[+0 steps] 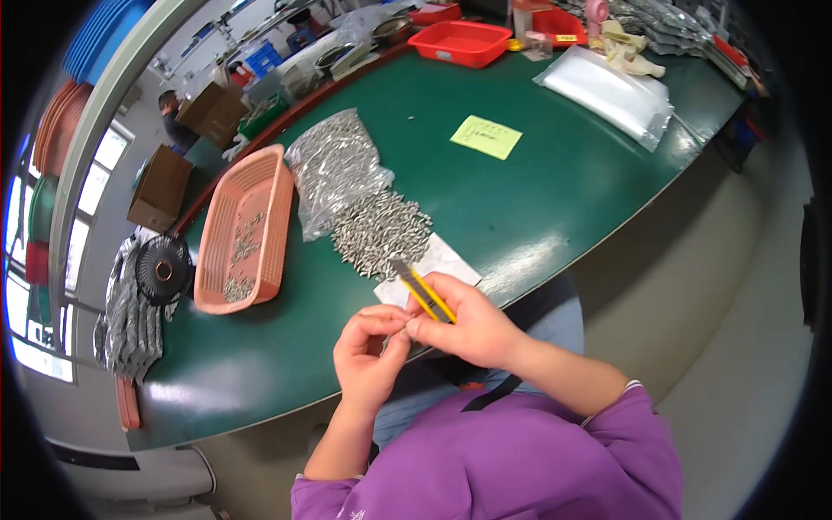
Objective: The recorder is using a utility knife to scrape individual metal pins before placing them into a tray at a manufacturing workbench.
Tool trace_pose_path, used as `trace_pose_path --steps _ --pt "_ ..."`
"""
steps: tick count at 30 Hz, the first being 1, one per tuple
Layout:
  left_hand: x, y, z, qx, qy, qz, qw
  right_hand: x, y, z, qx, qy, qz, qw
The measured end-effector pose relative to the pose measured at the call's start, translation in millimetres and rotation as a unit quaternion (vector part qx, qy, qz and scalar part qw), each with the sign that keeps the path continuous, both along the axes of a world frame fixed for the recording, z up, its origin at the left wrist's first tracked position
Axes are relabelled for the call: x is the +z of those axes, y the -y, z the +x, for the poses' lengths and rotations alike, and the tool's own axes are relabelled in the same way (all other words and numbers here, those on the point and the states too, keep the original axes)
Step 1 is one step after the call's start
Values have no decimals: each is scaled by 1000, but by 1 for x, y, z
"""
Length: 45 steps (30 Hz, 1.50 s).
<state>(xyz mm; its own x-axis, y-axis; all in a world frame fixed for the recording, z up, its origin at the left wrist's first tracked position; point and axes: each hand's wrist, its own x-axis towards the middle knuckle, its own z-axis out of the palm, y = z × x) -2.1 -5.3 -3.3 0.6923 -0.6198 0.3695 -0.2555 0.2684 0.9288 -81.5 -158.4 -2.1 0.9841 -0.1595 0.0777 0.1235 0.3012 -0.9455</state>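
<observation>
Right hand (468,322) grasping yellow utility knife (428,294), on near side of silvery parts pile (381,232). Left hand (368,348) pinched closed, contents too small to tell. Orange basket (276,234) left of pile.

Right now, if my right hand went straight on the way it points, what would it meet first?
Likely your left hand, just ahead of your right hand; whether they already touch is unclear.

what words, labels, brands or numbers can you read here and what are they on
Yellow note: dark handwriting, too blurred to read.
Yellow label on a red bin: too small to read.
Purple shirt: white mark, unreadable.
No other text is legible.
</observation>
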Motion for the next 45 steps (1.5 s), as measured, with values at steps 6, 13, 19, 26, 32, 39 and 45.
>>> trace_pose_path --steps 6,13,19,26,32,39,45 --pt "-4 -6 -1 8 -10 5 1000 3 -2 -4 64 -23 104 992" --pt "-5 -7 -1 -2 -26 3 1000 -1 0 -3 89 -26 104 990" --pt "-4 -5 -2 5 -36 15 999 1 1 -4 84 -11 120 989" --pt "-2 -6 -9 6 -21 15 1000 2 -1 -11 93 -3 118 989" --pt "-1 -15 -15 -11 -31 15 999 2 -10 -17 82 2 120 989" --pt "-9 -20 -27 0 -48 41 998 -6 -19 -32 73 -2 126 989" --pt "-10 -22 -34 -24 -47 33 998 -12 -22 -44 75 -9 131 988"
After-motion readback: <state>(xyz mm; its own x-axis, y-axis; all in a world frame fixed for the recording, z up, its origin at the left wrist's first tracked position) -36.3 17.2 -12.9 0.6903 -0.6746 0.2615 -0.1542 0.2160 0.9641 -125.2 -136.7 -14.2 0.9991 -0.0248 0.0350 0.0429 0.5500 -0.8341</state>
